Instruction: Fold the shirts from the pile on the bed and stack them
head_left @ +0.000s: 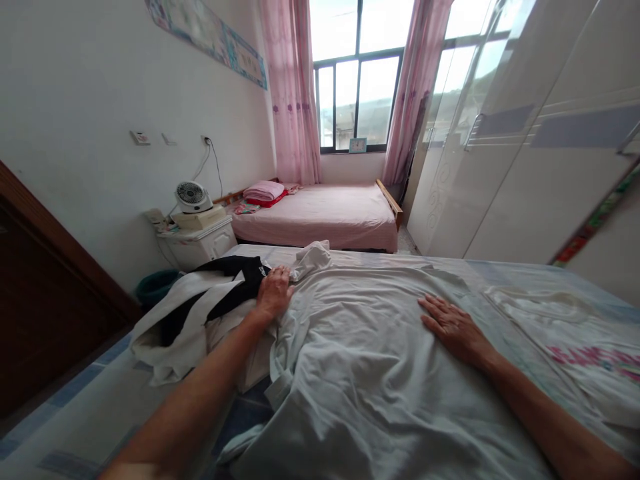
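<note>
A pale grey-white shirt (370,327) is spread in front of me on a blue-and-white patterned bed, its fabric wrinkled. My right hand (455,328) lies flat on the shirt's right part, fingers stretched out and holding nothing. At the shirt's far left edge, my left hand (275,291) rests palm down beside a bunched sleeve (313,259), its fingers bent a little. Just left of that hand lies a heap of clothes with a black garment (227,293) and a white garment (173,347). Both palms are hidden from view.
A white T-shirt with pink lettering (590,353) lies at the right. Beyond stands a pink-covered bed (320,210). A white fan (193,196) sits on a bedside cabinet (205,243), near a dark green bin (155,285). Glossy wardrobe doors (500,180) line the right side.
</note>
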`<state>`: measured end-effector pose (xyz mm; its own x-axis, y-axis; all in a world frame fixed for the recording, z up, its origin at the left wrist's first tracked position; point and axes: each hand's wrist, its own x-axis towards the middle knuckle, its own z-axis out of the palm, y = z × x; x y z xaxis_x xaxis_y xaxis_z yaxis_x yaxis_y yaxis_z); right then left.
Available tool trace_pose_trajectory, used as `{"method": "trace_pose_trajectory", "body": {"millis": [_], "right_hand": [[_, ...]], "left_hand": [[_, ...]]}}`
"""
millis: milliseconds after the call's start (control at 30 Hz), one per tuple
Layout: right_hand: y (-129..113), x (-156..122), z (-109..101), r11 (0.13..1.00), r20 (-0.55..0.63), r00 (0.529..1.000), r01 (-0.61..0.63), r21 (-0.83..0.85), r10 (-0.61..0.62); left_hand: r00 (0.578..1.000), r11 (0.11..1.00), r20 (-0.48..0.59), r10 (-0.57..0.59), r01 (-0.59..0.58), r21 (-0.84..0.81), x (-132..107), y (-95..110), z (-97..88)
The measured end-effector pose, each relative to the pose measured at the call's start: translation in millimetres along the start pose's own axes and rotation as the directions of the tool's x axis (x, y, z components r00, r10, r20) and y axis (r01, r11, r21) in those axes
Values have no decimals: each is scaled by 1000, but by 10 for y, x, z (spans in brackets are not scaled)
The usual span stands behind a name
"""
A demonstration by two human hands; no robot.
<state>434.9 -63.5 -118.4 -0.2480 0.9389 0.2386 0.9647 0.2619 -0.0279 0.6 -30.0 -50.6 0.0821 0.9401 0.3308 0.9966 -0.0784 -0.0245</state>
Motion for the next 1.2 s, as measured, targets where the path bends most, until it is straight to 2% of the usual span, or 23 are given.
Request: {"method": "trace_pose_trajectory", "body": {"millis": [100, 267, 400, 500, 633, 767, 867, 1000, 1133, 1200], "right_hand": [[24, 3, 15, 1000, -5, 1000, -11, 11, 11], [43, 0, 35, 1000, -9, 1000, 5, 16, -5], [34, -8, 33, 1000, -34, 999, 24, 11, -24], [28, -13, 23, 1000, -36, 999, 27, 9, -27], [47, -9, 33, 999, -34, 999, 42, 10, -42], [107, 2, 91, 998, -55, 997, 55, 10, -55], [153, 11, 139, 997, -77, 994, 76, 11, -75], [184, 24, 157, 995, -83, 992, 96, 17, -94], [186, 38, 129, 996, -70, 994, 86, 28, -83], [181, 42, 110, 996, -68, 995, 81, 33, -79]], "left_hand": [[992, 995, 96, -81, 74, 73, 244, -55, 61], [984, 981, 95, -150, 137, 138, 459, -118, 210], [989, 983, 98, -108, 91, 162, 513, -163, 280], [990, 990, 139, -9, -10, 138, 498, -201, 296], [976, 989, 197, 97, -117, 89, 241, -286, 208], [965, 977, 183, 186, -201, 69, -276, -425, -71], [950, 971, 214, 228, -237, 20, -663, -507, -286], [955, 977, 227, 193, -208, 42, -1005, -510, -383], [995, 988, 83, 54, -65, 143, -1102, -442, -350], [1000, 982, 19, -4, 0, 190, -1082, -419, -351]]}}
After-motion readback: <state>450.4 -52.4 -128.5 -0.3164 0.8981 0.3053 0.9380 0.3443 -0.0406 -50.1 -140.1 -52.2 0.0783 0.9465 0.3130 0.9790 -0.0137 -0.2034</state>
